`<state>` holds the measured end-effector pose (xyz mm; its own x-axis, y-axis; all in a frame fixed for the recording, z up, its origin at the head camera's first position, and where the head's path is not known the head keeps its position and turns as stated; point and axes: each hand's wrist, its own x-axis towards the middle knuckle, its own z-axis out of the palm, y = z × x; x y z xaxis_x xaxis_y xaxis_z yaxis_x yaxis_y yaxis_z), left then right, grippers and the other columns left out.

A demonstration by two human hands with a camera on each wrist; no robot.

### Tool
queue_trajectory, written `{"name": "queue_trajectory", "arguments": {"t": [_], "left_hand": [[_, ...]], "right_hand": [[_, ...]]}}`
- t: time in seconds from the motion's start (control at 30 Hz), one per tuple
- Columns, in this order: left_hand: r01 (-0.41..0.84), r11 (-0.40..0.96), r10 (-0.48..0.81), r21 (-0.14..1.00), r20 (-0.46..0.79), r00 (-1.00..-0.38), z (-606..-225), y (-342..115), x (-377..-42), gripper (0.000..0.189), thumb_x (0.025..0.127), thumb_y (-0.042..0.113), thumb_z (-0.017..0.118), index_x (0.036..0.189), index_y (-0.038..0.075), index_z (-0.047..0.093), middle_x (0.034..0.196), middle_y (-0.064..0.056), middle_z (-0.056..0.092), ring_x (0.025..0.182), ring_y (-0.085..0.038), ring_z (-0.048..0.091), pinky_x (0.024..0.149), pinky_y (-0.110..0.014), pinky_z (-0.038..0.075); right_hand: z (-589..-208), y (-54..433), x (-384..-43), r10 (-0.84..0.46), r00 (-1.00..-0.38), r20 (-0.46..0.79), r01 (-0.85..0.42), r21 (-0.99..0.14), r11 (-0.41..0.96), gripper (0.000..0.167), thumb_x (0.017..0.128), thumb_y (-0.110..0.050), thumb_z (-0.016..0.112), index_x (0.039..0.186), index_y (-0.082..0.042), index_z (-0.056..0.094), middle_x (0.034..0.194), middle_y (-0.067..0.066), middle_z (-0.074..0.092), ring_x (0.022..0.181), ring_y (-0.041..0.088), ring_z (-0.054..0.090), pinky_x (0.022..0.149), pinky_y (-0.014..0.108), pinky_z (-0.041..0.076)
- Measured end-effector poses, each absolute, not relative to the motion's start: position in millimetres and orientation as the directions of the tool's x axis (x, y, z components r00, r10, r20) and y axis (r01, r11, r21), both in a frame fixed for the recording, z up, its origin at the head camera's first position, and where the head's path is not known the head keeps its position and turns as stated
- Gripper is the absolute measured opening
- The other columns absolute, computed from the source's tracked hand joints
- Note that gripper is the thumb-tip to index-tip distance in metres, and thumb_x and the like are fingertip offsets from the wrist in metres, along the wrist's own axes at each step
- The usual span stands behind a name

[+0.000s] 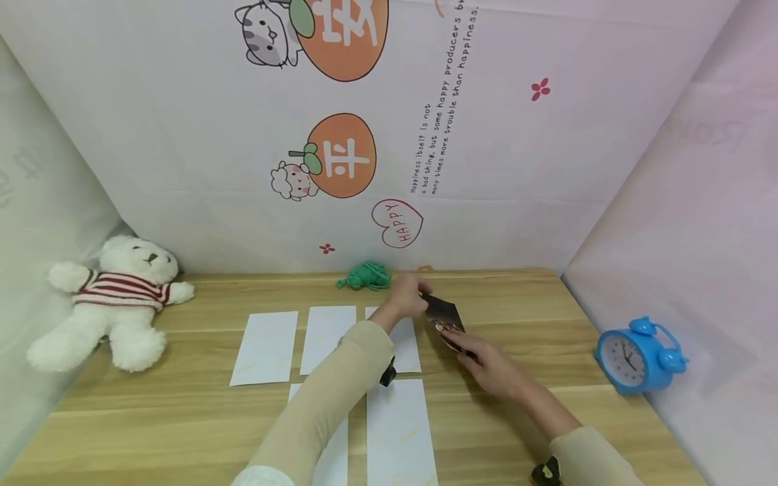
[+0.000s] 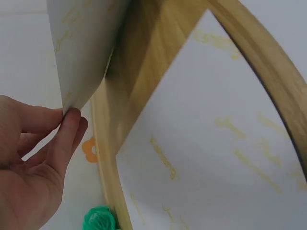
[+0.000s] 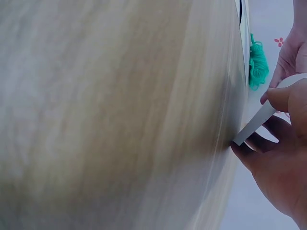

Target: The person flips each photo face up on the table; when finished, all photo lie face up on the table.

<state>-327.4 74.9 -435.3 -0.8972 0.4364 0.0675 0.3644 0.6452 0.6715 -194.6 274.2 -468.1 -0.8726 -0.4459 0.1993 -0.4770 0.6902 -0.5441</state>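
Observation:
A card (image 1: 446, 313) with a dark printed picture on one face is tilted up over the right part of the table. In the left wrist view its white back (image 2: 85, 48) bears faint yellow marks. My left hand (image 1: 408, 295) pinches the far corner between thumb and fingertips. At the near end, my right hand (image 1: 494, 368) grips the card, thumb on one face and fingers on the other. Just left of it, a white sheet (image 1: 408, 341) lies flat, partly covered by my left forearm. Another sheet (image 1: 398, 425) lies nearer to me.
More white sheets (image 1: 267, 344) lie in two rows on the wooden table (image 1: 182, 418). A green yarn bundle (image 1: 367, 276) sits at the back edge by my left hand. A white teddy bear (image 1: 121, 297) is at far left, a blue alarm clock (image 1: 641, 358) at right.

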Motion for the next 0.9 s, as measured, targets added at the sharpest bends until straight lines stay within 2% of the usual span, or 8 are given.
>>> {"name": "queue_trajectory", "arguments": {"t": [0.17, 0.3, 0.37, 0.43, 0.5, 0.6, 0.7, 0.9], "left_hand": [[0.408, 0.770, 0.473, 0.491, -0.010, -0.881, -435.4, 80.7, -320.3, 0.033, 0.086, 0.006, 0.069, 0.118, 0.009, 0.077, 0.119, -0.006, 0.078, 0.112, -0.023, 0.072, 0.096, -0.035, 0.060], [0.487, 0.772, 0.550, 0.408, -0.046, -0.834, -443.8, 85.0, -320.2, 0.019, 0.087, 0.014, 0.069, 0.103, 0.007, 0.079, 0.097, -0.003, 0.078, 0.082, -0.016, 0.068, 0.074, -0.029, 0.059], [0.518, 0.772, 0.583, 0.369, -0.085, -0.808, -446.0, 87.0, -318.9, 0.016, 0.089, 0.017, 0.067, 0.098, 0.007, 0.077, 0.092, -0.002, 0.075, 0.075, -0.014, 0.061, 0.069, -0.027, 0.054], [0.535, 0.774, 0.604, 0.340, -0.141, -0.784, -447.1, 88.9, -317.0, 0.023, 0.092, 0.020, 0.064, 0.107, 0.007, 0.076, 0.102, -0.004, 0.076, 0.084, -0.016, 0.065, 0.076, -0.028, 0.056], [0.541, 0.786, 0.608, 0.300, -0.209, -0.766, -439.7, 89.2, -310.1, 0.036, 0.096, 0.022, 0.061, 0.127, 0.007, 0.072, 0.128, -0.007, 0.073, 0.113, -0.020, 0.068, 0.098, -0.030, 0.056], [0.539, 0.798, 0.601, 0.269, -0.287, -0.746, -437.4, 89.6, -305.8, 0.053, 0.099, 0.025, 0.055, 0.151, 0.014, 0.055, 0.162, -0.008, 0.049, 0.154, -0.026, 0.041, 0.127, -0.038, 0.037], [0.521, 0.811, 0.585, 0.267, -0.341, -0.736, -436.4, 89.1, -303.2, 0.057, 0.101, 0.028, 0.052, 0.157, 0.020, 0.047, 0.171, -0.008, 0.034, 0.162, -0.028, 0.025, 0.132, -0.043, 0.027], [0.512, 0.822, 0.569, 0.249, -0.355, -0.742, -437.0, 87.8, -301.1, 0.059, 0.100, 0.029, 0.055, 0.158, 0.024, 0.045, 0.173, -0.007, 0.028, 0.163, -0.028, 0.021, 0.132, -0.046, 0.028]], "right_hand": [[-471.8, 276.3, -195.3, -0.457, -0.868, 0.193, -0.488, -0.495, 0.719, 0.053, 0.100, 0.005, 0.056, 0.151, -0.010, 0.054, 0.151, 0.023, 0.057, 0.140, 0.044, 0.055, 0.112, 0.060, 0.048], [-472.7, 276.2, -193.8, -0.456, -0.875, 0.165, -0.476, -0.472, 0.742, 0.050, 0.103, 0.002, 0.054, 0.151, -0.011, 0.054, 0.152, 0.024, 0.056, 0.140, 0.045, 0.055, 0.111, 0.060, 0.048], [-472.4, 275.6, -193.2, -0.452, -0.880, 0.148, -0.465, -0.471, 0.750, 0.048, 0.104, 0.001, 0.052, 0.151, -0.010, 0.054, 0.152, 0.025, 0.055, 0.140, 0.046, 0.054, 0.112, 0.060, 0.047], [-471.6, 274.9, -192.8, -0.446, -0.885, 0.134, -0.453, -0.469, 0.758, 0.047, 0.105, 0.000, 0.051, 0.151, -0.010, 0.054, 0.153, 0.025, 0.054, 0.141, 0.046, 0.053, 0.113, 0.060, 0.047], [-470.9, 274.0, -192.7, -0.442, -0.888, 0.124, -0.447, -0.457, 0.769, 0.046, 0.105, -0.002, 0.050, 0.150, -0.010, 0.055, 0.152, 0.025, 0.055, 0.140, 0.046, 0.054, 0.113, 0.060, 0.047], [-469.2, 272.7, -192.2, -0.429, -0.897, 0.108, -0.431, -0.426, 0.795, 0.044, 0.106, -0.004, 0.051, 0.148, -0.009, 0.057, 0.151, 0.026, 0.056, 0.139, 0.048, 0.054, 0.112, 0.062, 0.047], [-468.8, 271.9, -191.4, -0.418, -0.904, 0.090, -0.418, -0.388, 0.822, 0.042, 0.105, -0.006, 0.052, 0.147, -0.007, 0.059, 0.151, 0.027, 0.055, 0.140, 0.050, 0.052, 0.112, 0.064, 0.046], [-470.7, 270.8, -190.5, -0.422, -0.903, 0.080, -0.424, -0.325, 0.845, 0.041, 0.104, -0.008, 0.056, 0.145, -0.008, 0.061, 0.152, 0.029, 0.054, 0.143, 0.052, 0.048, 0.112, 0.066, 0.045]]}}
